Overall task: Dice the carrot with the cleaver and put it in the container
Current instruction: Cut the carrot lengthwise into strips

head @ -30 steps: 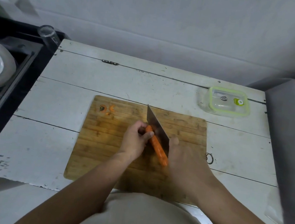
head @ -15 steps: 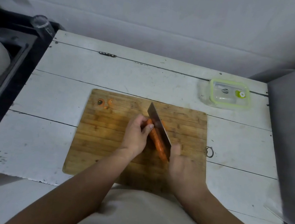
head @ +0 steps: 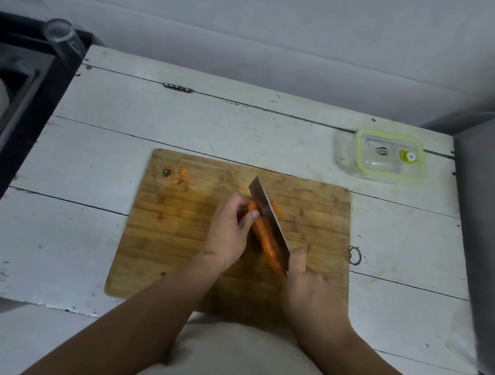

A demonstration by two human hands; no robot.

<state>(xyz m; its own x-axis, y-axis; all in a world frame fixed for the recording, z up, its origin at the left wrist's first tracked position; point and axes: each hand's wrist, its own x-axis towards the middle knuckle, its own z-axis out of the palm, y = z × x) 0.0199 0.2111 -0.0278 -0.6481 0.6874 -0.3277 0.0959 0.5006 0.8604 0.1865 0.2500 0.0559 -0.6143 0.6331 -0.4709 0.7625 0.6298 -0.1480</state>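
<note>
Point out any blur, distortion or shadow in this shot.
Head view: wide-angle bending curves the white table edges and the wall; the right hand on the cleaver is smeared by motion; the left hand holding the carrot is sharper; soft shadow darkens the cutting board beneath the arms; no strong glare.

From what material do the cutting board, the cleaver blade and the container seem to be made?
Cutting board: likely bamboo or wood, matte, with narrow glued strips and visible grain.
Cleaver blade: apparently steel, grey and smooth, with a dull sheen.
Container: clear body, glass or plastic, cannot tell which; its lid looks like transparent plastic with a lime-green rim, perhaps a rubbery seal.
</note>
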